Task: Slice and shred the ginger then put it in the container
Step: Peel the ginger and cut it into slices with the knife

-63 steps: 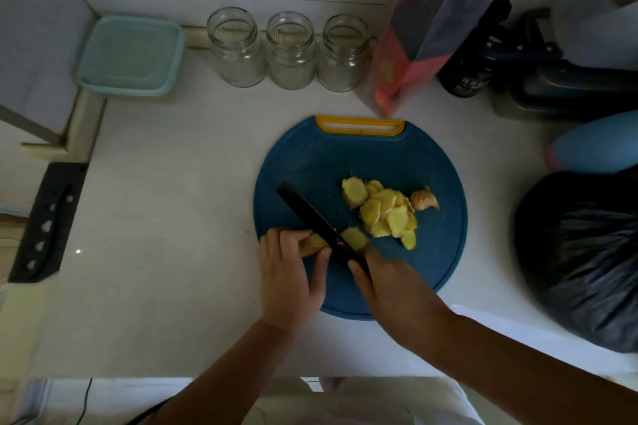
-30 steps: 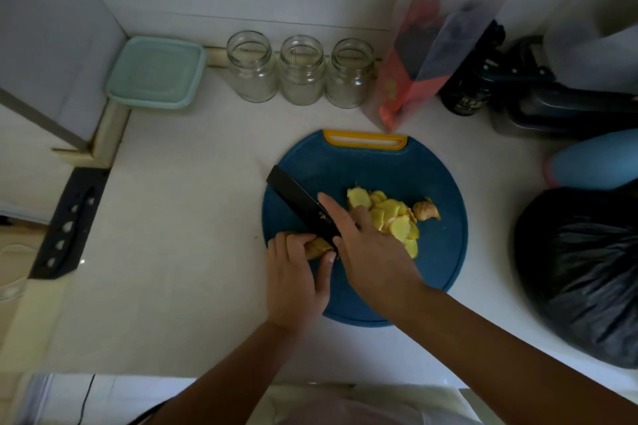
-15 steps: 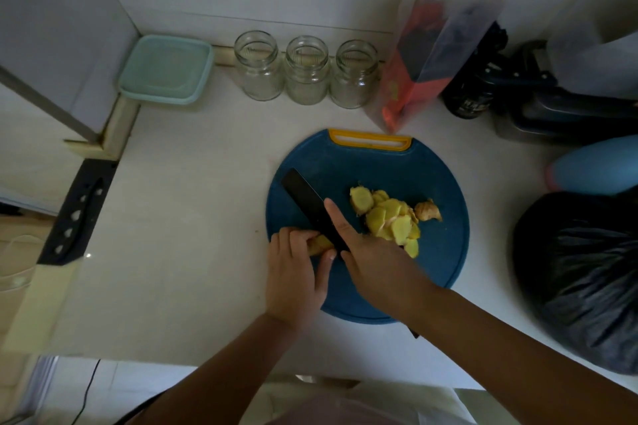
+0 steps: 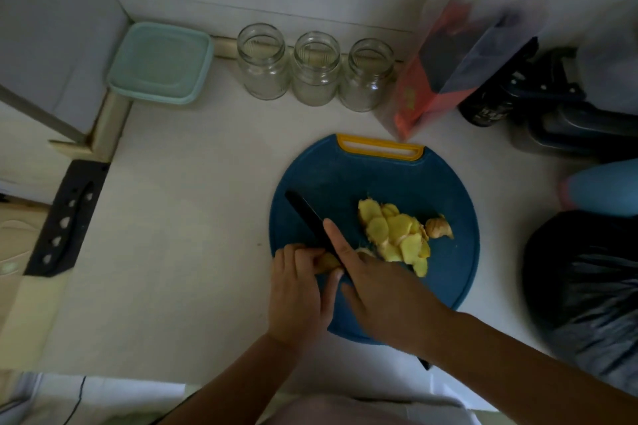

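A round blue cutting board (image 4: 348, 176) with a yellow handle lies on the white counter. On it sits a heap of yellow ginger slices (image 4: 397, 235) and a knobby end piece (image 4: 438, 228). My left hand (image 4: 300, 290) pinches a small ginger piece (image 4: 326, 260) at the board's left edge. My right hand (image 4: 379, 286) grips a black knife (image 4: 307, 217), index finger stretched along the blade's back, the blade right beside the held piece. A pale green lidded container (image 4: 160, 62) stands at the back left corner.
Three clear glass jars (image 4: 316, 69) line the back wall. A red and clear bag (image 4: 448, 55) leans behind the board. Dark appliances (image 4: 552, 107), a blue object (image 4: 607, 186) and a black plastic bag (image 4: 583, 290) crowd the right side. A black knife sheath (image 4: 65, 217) lies at left.
The knife blade has kept working against the ginger piece my left hand holds. My right index finger moved up onto the blade. The camera view shifted slightly.
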